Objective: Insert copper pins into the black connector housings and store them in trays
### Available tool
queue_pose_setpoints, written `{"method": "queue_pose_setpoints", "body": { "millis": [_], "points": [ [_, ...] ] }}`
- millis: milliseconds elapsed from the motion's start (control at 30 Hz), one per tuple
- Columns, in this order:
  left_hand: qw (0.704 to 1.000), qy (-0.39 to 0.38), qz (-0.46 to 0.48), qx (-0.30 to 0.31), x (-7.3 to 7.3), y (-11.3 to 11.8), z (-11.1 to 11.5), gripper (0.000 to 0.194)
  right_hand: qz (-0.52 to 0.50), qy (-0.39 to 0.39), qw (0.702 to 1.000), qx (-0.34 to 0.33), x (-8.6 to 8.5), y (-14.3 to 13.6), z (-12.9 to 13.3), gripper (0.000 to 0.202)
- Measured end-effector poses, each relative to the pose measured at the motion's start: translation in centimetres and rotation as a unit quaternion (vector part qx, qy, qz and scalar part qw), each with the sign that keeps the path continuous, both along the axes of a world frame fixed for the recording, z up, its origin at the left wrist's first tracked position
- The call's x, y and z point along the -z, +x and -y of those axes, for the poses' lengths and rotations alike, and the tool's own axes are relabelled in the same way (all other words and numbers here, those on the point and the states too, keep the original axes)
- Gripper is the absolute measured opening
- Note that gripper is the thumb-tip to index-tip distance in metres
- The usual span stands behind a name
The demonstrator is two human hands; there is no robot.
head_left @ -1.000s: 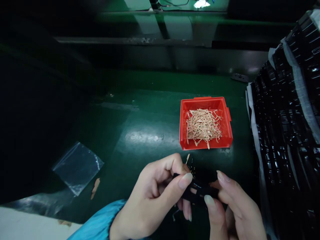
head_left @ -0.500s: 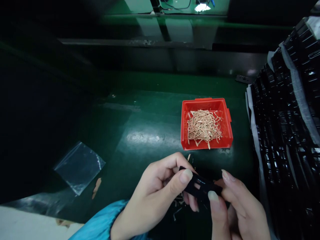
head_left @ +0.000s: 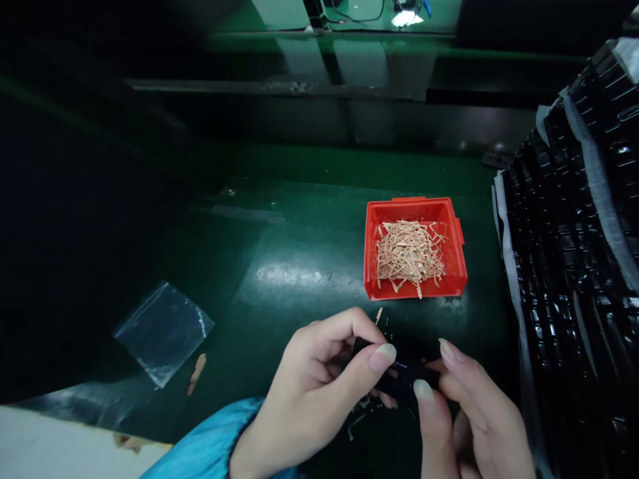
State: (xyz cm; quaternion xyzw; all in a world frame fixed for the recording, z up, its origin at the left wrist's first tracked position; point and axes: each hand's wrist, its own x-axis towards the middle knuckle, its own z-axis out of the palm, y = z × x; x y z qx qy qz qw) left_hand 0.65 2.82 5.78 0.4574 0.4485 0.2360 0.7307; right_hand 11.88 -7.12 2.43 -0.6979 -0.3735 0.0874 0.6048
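Observation:
A small flat black plastic part [head_left: 407,378] with a cut-out in it is held between both hands, in front of the red bin. My left hand [head_left: 324,389] grips its left end, the thumb lying across the top. At the other end, my right hand [head_left: 469,412] pinches it between thumb and fingers. Several tiny dark scraps [head_left: 357,422] lie on the table beneath the part, partly hidden by my hands. The red bin [head_left: 370,256] holds a heap of thin beige strips [head_left: 409,256].
Stacked glossy black trays [head_left: 564,266] with grey-white edging stand along the right. A clear zip bag [head_left: 164,332] and a brown scrap [head_left: 197,374] lie at left on the green table [head_left: 239,266]. Behind them, a dark flat piece [head_left: 496,160] sits near the back ledge.
My left thumb has slid a little to the right over the black part, which has tilted and shows less of its cut-out. The whole view has shifted slightly.

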Motion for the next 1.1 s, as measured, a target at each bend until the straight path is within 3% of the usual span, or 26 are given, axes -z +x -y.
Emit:
{"method": "queue_pose_setpoints", "body": {
  "millis": [133,300,367,533,767,967,1100],
  "points": [
    [0.991,0.107,-0.044,0.07,0.2,-0.3,-0.5,0.031,0.02,-0.031,0.999,0.017,0.3,-0.2,0.3,0.032],
    [0.976,0.195,-0.092,0.035,0.0,0.8,-0.7,0.019,0.026,0.006,0.999,-0.026,0.5,0.1,0.1,0.039],
    [0.981,0.173,-0.087,0.029,-0.3,1.1,-0.7,0.019,0.021,0.008,0.999,-0.035,0.4,0.2,-0.1,0.043],
    [0.996,0.002,-0.089,-0.016,-0.5,1.2,-0.2,0.032,0.013,0.019,0.998,-0.057,0.0,0.1,-0.3,0.058],
    [0.999,0.026,-0.045,0.001,1.6,0.4,-0.1,0.04,0.077,0.037,0.993,-0.077,1.0,0.2,-0.7,0.062],
    [0.993,-0.103,-0.016,0.057,0.5,-0.4,-1.2,0.052,0.142,0.052,0.982,-0.109,1.6,0.7,-0.3,0.052],
    [0.99,-0.116,0.023,0.071,0.0,-0.9,-1.7,0.049,0.102,0.003,0.986,-0.128,0.8,0.8,-0.2,0.046]
  ]
}}
